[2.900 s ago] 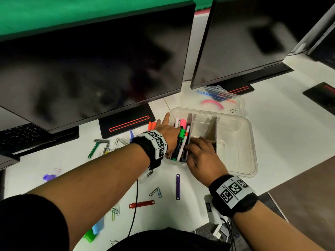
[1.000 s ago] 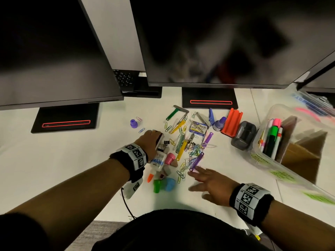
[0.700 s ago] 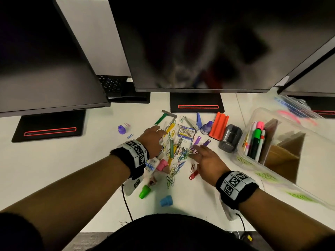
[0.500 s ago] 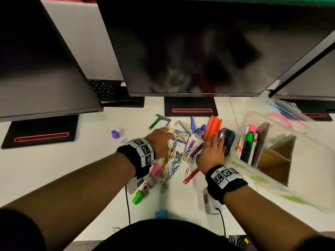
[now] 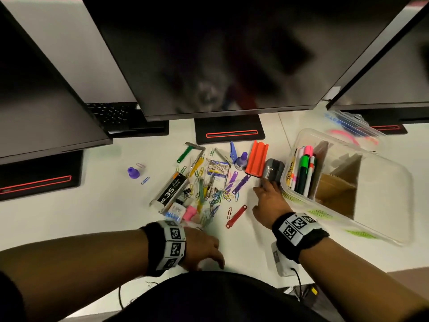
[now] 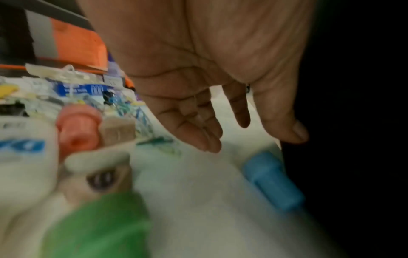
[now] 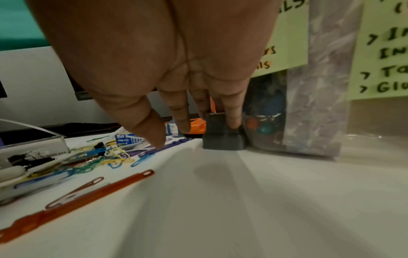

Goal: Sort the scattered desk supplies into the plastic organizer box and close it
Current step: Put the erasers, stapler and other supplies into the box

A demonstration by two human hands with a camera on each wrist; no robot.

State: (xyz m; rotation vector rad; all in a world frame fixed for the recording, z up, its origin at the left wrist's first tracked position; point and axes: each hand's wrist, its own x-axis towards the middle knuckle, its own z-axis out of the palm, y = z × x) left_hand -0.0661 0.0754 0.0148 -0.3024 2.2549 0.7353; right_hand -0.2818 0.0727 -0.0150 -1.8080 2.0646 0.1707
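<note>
The clear plastic organizer box (image 5: 380, 182) sits open at the desk's right, markers upright in its left compartment. The right hand (image 5: 270, 203) reaches its straight fingers onto the small dark grey stapler (image 5: 272, 170) just beside the box wall — apparently touching, not gripping. The left hand (image 5: 202, 249) hovers relaxed, empty, near a blue cap (image 6: 272, 179).
</note>
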